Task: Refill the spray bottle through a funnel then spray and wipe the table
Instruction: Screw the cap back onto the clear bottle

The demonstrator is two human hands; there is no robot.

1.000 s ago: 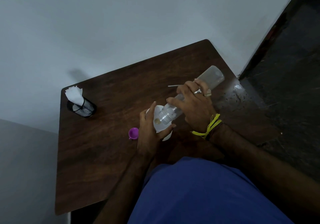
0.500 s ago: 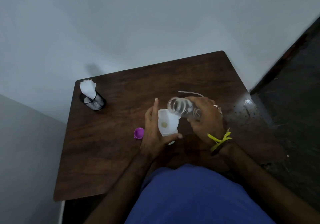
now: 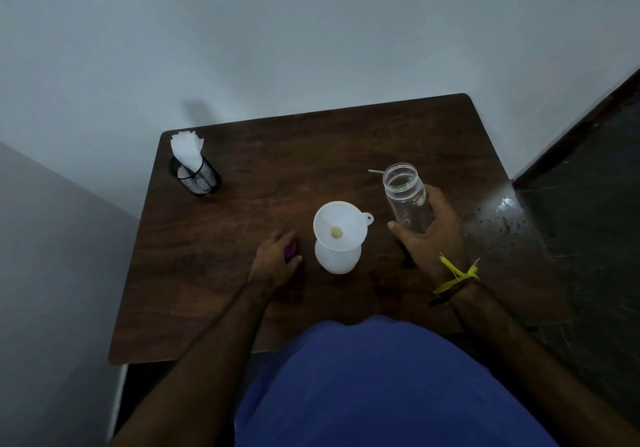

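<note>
A white funnel (image 3: 341, 224) sits in the neck of a white spray bottle (image 3: 337, 258) that stands upright in the middle of the dark wooden table (image 3: 214, 273). My right hand (image 3: 427, 239) grips a clear open bottle (image 3: 405, 197), held upright to the right of the funnel. My left hand (image 3: 275, 261) lies left of the spray bottle with its fingers closed over a purple cap (image 3: 290, 251). A thin tube (image 3: 375, 171) lies behind the clear bottle; its far end is hidden.
A black mesh cup (image 3: 197, 178) with white tissues (image 3: 187, 150) stands at the table's back left corner. A white wall runs behind the table. Dark floor lies to the right. My blue-clothed lap (image 3: 363, 387) meets the near edge.
My right hand has tipped the clear bottle back upright and moved it right, away from the funnel. My left hand has let go of the funnel and closed on the purple cap.
</note>
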